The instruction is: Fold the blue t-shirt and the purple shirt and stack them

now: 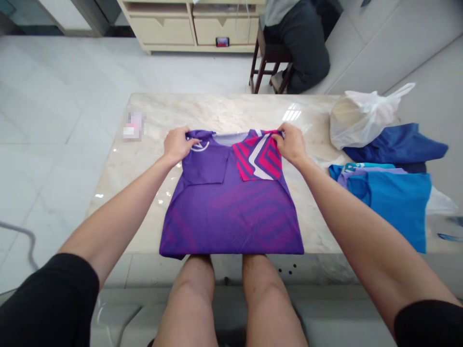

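Head view: the left hand (177, 146) and right hand (291, 143) had their fingers (191, 137) clamped on the upper edge of a purple jersey (231, 217) lying folded on the marble surface (217, 113); a slack pinch or uneven lift could pull its folds out of square.

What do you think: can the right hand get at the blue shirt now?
Probably yes: the right hand is close to the blue shirt, nothing bulky lies between them, though that hand grips the purple jersey.
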Action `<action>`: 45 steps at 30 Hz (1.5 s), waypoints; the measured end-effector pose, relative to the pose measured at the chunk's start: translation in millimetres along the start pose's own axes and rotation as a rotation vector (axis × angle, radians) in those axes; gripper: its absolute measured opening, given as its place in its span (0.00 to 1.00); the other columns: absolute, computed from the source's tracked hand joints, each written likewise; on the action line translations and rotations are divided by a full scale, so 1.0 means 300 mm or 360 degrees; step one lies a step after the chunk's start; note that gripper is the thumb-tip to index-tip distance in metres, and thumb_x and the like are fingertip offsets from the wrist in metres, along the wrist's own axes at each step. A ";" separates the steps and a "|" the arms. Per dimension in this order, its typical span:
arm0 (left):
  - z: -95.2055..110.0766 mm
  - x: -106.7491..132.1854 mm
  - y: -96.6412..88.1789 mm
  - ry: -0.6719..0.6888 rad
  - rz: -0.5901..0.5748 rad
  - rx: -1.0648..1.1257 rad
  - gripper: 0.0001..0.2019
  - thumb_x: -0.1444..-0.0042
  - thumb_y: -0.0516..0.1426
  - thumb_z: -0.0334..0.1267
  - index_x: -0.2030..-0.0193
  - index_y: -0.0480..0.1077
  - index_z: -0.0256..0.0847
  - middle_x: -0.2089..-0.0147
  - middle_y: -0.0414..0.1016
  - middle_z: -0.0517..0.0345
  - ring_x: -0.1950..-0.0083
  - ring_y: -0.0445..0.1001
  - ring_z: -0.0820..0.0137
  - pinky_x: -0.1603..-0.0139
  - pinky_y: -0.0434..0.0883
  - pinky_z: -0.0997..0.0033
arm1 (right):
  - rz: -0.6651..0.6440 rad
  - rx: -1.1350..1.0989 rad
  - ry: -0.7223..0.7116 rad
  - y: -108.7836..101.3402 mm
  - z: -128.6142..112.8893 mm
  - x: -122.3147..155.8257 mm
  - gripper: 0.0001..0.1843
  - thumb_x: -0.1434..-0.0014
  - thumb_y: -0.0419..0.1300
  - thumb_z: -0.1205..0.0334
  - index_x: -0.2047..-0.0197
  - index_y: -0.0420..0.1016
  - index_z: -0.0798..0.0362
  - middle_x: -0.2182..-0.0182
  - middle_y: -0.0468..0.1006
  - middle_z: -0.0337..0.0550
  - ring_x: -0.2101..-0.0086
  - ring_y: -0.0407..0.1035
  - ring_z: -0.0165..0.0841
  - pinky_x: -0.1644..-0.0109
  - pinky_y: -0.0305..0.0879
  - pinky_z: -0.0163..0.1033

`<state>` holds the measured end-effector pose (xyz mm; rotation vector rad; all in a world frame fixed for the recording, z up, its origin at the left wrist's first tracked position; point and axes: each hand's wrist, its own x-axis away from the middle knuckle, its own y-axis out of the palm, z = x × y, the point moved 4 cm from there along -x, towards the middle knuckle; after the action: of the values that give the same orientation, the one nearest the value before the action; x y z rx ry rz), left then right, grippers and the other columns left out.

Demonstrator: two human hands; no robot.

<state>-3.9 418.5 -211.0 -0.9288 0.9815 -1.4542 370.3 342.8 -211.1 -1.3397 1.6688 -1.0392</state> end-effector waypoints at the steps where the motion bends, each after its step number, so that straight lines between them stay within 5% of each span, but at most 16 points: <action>1: 0.031 -0.018 -0.049 0.0035 0.0099 0.0013 0.27 0.27 0.57 0.54 0.46 0.77 0.24 0.46 0.83 0.47 0.39 0.79 0.56 0.39 0.70 0.61 | 0.0122 0.0002 0.0031 -0.047 -0.031 -0.026 0.17 0.22 0.56 0.61 0.44 0.77 0.67 0.42 0.80 0.61 0.44 0.72 0.40 0.37 0.64 0.46; 4: 0.106 -0.026 -0.201 0.0199 0.0422 0.0049 0.38 0.22 0.42 0.57 0.45 0.70 0.14 0.45 0.79 0.47 0.39 0.77 0.61 0.39 0.67 0.60 | 0.0452 0.0037 -0.0068 -0.205 -0.123 -0.062 0.29 0.18 0.43 0.56 0.44 0.75 0.73 0.42 0.78 0.64 0.41 0.69 0.39 0.36 0.60 0.47; 7: 0.102 0.075 -0.277 0.0305 0.0666 0.0163 0.34 0.24 0.50 0.60 0.48 0.71 0.20 0.49 0.78 0.53 0.43 0.77 0.67 0.41 0.68 0.63 | 0.0648 0.0009 -0.0307 -0.303 -0.151 0.019 0.24 0.19 0.51 0.50 0.44 0.78 0.62 0.44 0.80 0.59 0.42 0.69 0.38 0.34 0.60 0.47; 12: -0.077 0.450 -0.153 0.0445 0.0741 0.0548 0.17 0.30 0.63 0.52 0.61 0.71 0.41 0.52 0.81 0.55 0.49 0.78 0.65 0.43 0.73 0.60 | 0.0946 -0.0242 -0.0611 -0.224 -0.007 0.422 0.09 0.26 0.65 0.54 0.59 0.78 0.47 0.55 0.85 0.49 0.50 0.77 0.42 0.36 0.67 0.52; 17: -0.227 0.745 0.031 0.0636 0.0081 0.0367 0.07 0.33 0.59 0.35 0.61 0.79 0.46 0.48 0.85 0.54 0.42 0.78 0.58 0.34 0.69 0.49 | 0.0212 -0.0177 -0.0767 -0.011 0.130 0.818 0.09 0.24 0.59 0.64 0.52 0.83 0.46 0.50 0.88 0.44 0.50 0.79 0.41 0.42 0.71 0.51; 20: -0.249 0.819 0.017 0.0593 -0.0100 0.0141 0.11 0.34 0.57 0.32 0.53 0.82 0.47 0.46 0.86 0.51 0.41 0.78 0.54 0.36 0.69 0.48 | 0.0204 -0.0085 -0.0596 0.002 0.165 0.945 0.13 0.24 0.57 0.63 0.44 0.81 0.48 0.43 0.85 0.49 0.46 0.78 0.44 0.40 0.71 0.53; 23: -0.187 0.891 -0.100 0.0604 -0.0029 0.0078 0.14 0.30 0.58 0.37 0.42 0.79 0.44 0.44 0.86 0.47 0.42 0.79 0.52 0.40 0.71 0.50 | 0.0397 -0.0137 -0.0351 -0.063 0.144 1.002 0.20 0.24 0.55 0.61 0.33 0.75 0.51 0.39 0.81 0.55 0.40 0.75 0.47 0.36 0.71 0.57; 25: -0.104 0.976 -0.196 0.0660 0.0009 0.0165 0.13 0.26 0.56 0.41 0.44 0.79 0.44 0.46 0.86 0.48 0.43 0.81 0.54 0.41 0.72 0.52 | 0.0505 -0.0259 -0.0209 -0.122 0.093 1.039 0.22 0.24 0.55 0.58 0.32 0.73 0.52 0.39 0.80 0.58 0.38 0.73 0.49 0.34 0.70 0.59; 29: 0.076 1.211 -0.322 0.0553 -0.0061 0.0530 0.15 0.24 0.54 0.48 0.42 0.78 0.47 0.48 0.86 0.53 0.46 0.83 0.60 0.43 0.76 0.59 | 0.0472 -0.0752 0.0010 -0.199 -0.072 1.165 0.17 0.24 0.56 0.52 0.42 0.80 0.51 0.46 0.84 0.54 0.44 0.77 0.46 0.36 0.73 0.54; 33: 0.192 1.388 -0.325 0.0367 -0.0133 0.0640 0.19 0.23 0.54 0.48 0.33 0.72 0.46 0.50 0.86 0.54 0.49 0.84 0.61 0.45 0.78 0.61 | 0.0160 -0.1297 0.0123 -0.201 -0.237 1.306 0.18 0.24 0.57 0.47 0.52 0.84 0.50 0.53 0.87 0.48 0.50 0.80 0.42 0.40 0.74 0.47; 37: 0.233 1.457 -0.300 0.0517 0.0018 0.0219 0.14 0.25 0.54 0.42 0.39 0.76 0.44 0.47 0.86 0.50 0.45 0.82 0.55 0.38 0.73 0.52 | 0.0000 -0.1494 0.0119 -0.199 -0.345 1.391 0.20 0.25 0.59 0.44 0.48 0.85 0.49 0.50 0.87 0.49 0.47 0.80 0.43 0.36 0.73 0.47; 45: 0.217 1.514 -0.304 0.0673 0.0198 -0.0108 0.12 0.25 0.54 0.34 0.54 0.79 0.42 0.53 0.86 0.51 0.48 0.81 0.57 0.39 0.70 0.51 | 0.0394 -0.0993 0.0005 -0.217 -0.510 1.478 0.13 0.30 0.60 0.55 0.57 0.86 0.48 0.49 0.86 0.51 0.46 0.79 0.45 0.33 0.71 0.53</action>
<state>-18.1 -33.1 -90.0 -0.6037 1.3798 -1.5501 177.5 -79.8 -118.0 -1.4445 2.1983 -0.3805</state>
